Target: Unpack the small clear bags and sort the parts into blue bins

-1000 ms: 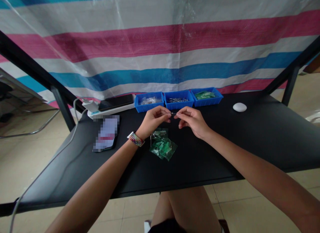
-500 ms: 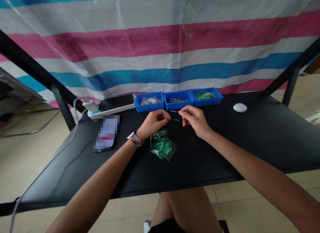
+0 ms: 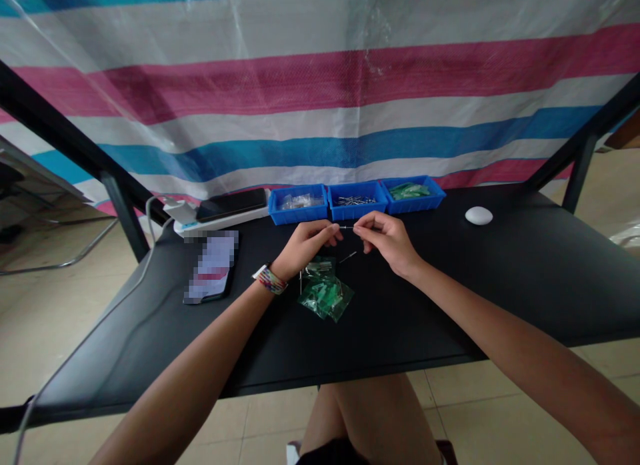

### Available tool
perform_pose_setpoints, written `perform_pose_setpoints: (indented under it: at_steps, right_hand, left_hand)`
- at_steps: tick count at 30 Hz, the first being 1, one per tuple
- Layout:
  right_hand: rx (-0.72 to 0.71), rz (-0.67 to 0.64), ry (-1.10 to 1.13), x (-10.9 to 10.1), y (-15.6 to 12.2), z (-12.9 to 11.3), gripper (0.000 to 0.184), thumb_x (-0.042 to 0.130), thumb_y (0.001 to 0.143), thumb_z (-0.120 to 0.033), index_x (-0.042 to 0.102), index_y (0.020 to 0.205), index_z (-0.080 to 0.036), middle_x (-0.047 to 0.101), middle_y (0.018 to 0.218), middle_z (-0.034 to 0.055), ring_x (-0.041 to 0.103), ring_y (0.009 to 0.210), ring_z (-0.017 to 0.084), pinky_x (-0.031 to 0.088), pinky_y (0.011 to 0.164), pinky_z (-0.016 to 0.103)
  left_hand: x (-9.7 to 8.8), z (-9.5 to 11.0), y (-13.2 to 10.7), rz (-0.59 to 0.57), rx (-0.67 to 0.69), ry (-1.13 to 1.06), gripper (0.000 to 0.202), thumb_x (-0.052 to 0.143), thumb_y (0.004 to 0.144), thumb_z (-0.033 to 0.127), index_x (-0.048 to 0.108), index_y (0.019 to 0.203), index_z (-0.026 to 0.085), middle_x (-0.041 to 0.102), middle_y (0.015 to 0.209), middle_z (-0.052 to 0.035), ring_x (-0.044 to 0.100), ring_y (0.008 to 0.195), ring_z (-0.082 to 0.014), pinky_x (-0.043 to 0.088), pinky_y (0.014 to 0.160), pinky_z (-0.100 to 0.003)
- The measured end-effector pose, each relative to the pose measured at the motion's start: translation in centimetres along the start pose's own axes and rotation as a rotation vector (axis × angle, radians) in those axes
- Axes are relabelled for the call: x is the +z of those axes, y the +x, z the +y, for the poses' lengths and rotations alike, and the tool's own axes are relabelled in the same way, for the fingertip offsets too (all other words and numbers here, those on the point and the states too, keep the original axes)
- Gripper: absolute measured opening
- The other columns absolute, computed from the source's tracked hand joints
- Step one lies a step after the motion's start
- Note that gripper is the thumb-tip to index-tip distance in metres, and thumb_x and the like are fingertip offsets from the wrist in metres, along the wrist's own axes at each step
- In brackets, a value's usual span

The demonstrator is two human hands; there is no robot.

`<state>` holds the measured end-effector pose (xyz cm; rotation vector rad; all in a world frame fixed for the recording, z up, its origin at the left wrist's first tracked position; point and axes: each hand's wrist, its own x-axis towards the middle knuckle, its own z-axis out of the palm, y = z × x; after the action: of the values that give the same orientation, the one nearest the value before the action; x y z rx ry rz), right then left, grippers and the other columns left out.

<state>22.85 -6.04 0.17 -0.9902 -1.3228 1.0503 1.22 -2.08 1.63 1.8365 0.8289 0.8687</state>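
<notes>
Between my two hands runs a thin metal pin [image 3: 347,227], shaped like a blind rivet and lying level. My left hand [image 3: 314,242] is closed at its left end, and the thumb and fingers of my right hand [image 3: 384,237] pinch the other end. A second metal pin [image 3: 349,256] shows just below, apart from both hands and over the black tabletop. Under my left wrist lie small clear bags with green pieces [image 3: 327,297] and several metal pins [image 3: 318,268].
Behind my hands stand three blue bins: one with clear small packets [image 3: 299,215], one with metal pins [image 3: 357,210], one with green pieces [image 3: 414,200]. To the left are a phone [image 3: 213,268] and a power strip [image 3: 225,221]. A white mouse [image 3: 479,216] sits right.
My hands have come together on one pin held in line between them. The pin that stuck out by my left fingers is now lower, out of the hand.
</notes>
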Motion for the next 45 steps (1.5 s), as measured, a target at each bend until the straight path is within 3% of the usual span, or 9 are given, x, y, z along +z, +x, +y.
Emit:
perform_pose_setpoints:
  at_steps: [6,12,16,27,37,42,45]
  right_hand:
    - [0.014,-0.006,0.024,0.1,-0.1,-0.2,0.028,0.088,0.079,-0.043,0.074,0.09,-0.021,0.066,0.079,-0.0024,0.06,0.051,0.01,0.049,0.05,0.025]
    - [0.216,-0.018,0.113,0.2,-0.1,-0.3,0.036,0.081,0.082,-0.054,0.066,0.082,-0.021,0.069,0.079,-0.0007,0.063,0.051,0.011,0.055,0.05,0.025]
    - [0.244,-0.046,0.126,0.1,-0.1,-0.4,0.038,0.08,0.083,-0.054,0.065,0.078,-0.02,0.068,0.076,0.0003,0.064,0.053,0.011,0.057,0.051,0.025]
    - [0.18,-0.039,0.107,0.3,-0.2,-0.6,0.023,0.08,0.079,-0.04,0.066,0.081,-0.021,0.07,0.08,-0.0011,0.064,0.053,0.01,0.057,0.051,0.023]
    - [0.156,-0.028,0.11,0.2,-0.2,-0.2,0.024,0.083,0.079,-0.039,0.068,0.084,-0.021,0.07,0.08,-0.0012,0.064,0.053,0.01,0.057,0.051,0.024]
    - [0.047,0.002,0.047,0.2,0.2,0.2,0.029,0.084,0.079,-0.043,0.068,0.081,-0.019,0.068,0.077,-0.0009,0.062,0.052,0.011,0.053,0.05,0.025]
    - [-0.069,0.128,-0.037,-0.8,1.1,0.7,0.026,0.081,0.083,-0.043,0.068,0.083,-0.021,0.063,0.071,-0.0031,0.056,0.05,0.01,0.046,0.048,0.024]
  left_hand:
    - [0.4,-0.1,0.0,0.046,0.015,-0.104,0.031,0.074,0.091,0.045,0.074,0.084,0.015,0.073,0.084,-0.0052,0.065,0.078,-0.0165,0.05,0.072,-0.027]
    - [0.4,0.1,-0.2,0.083,0.018,-0.097,0.026,0.077,0.088,0.04,0.075,0.083,0.015,0.075,0.083,-0.0057,0.067,0.079,-0.0174,0.05,0.072,-0.027]
    - [0.3,0.1,-0.1,0.078,0.02,-0.098,0.025,0.077,0.088,0.04,0.076,0.084,0.016,0.075,0.083,-0.0057,0.067,0.078,-0.0171,0.05,0.069,-0.027]
    - [0.2,0.5,-0.3,0.042,-0.062,-0.114,0.029,0.072,0.09,0.044,0.074,0.084,0.016,0.073,0.081,-0.0048,0.065,0.075,-0.0163,0.046,0.065,-0.026]
    - [0.5,-0.4,0.1,0.085,-0.001,-0.14,0.025,0.084,0.08,0.036,0.071,0.083,0.015,0.069,0.078,-0.0031,0.061,0.07,-0.0135,0.046,0.065,-0.025]
    - [0.8,-1.0,0.2,0.084,0.024,-0.132,0.027,0.085,0.08,0.034,0.065,0.089,0.017,0.066,0.078,-0.0003,0.06,0.068,-0.0126,0.044,0.062,-0.024]
    - [0.9,-0.8,-0.1,0.052,0.041,0.021,0.022,0.079,0.084,0.033,0.064,0.09,0.019,0.066,0.077,0.0004,0.059,0.068,-0.014,0.044,0.064,-0.027]
